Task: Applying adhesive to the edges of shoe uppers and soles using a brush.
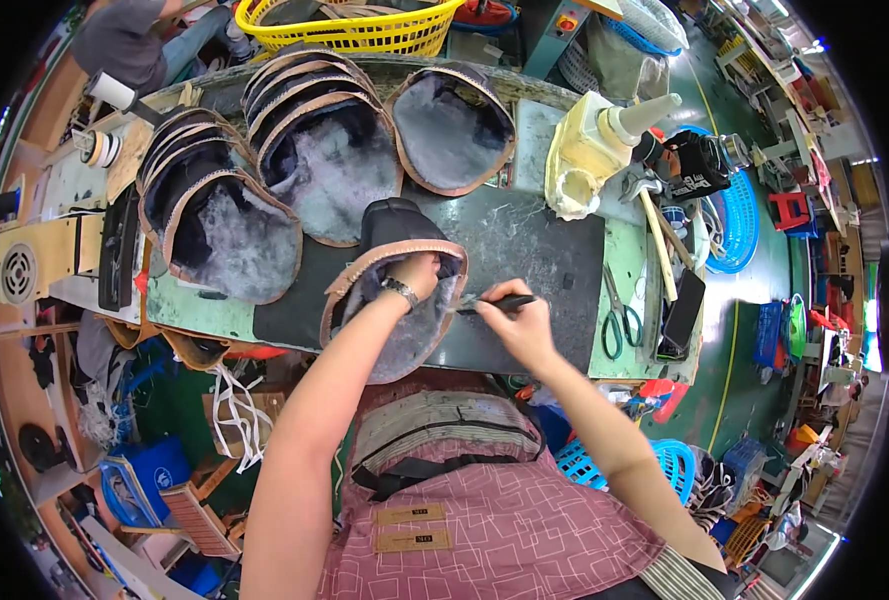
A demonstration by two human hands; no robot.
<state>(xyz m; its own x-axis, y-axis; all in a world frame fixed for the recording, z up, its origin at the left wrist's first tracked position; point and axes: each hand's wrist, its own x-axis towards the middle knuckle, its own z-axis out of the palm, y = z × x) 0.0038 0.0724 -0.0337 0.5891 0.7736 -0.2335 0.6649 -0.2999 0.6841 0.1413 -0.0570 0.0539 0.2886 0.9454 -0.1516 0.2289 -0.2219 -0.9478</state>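
A dark slipper-like piece with grey fleecy lining and a tan stitched rim lies at the front of the bench, its opening toward me. My left hand, with a watch on the wrist, reaches inside it; the fingers are curled against the lining and partly hidden. My right hand is closed around a dark-handled brush. The brush's pale tip meets the right rim of the piece. Behind, similar pieces stand in two nested stacks, and a single piece stands beside them.
A glue-crusted cream plastic bottle stands at the right back. Scissors, a hammer and a phone lie on the right side. A yellow basket sits beyond the bench, with another person at the far left.
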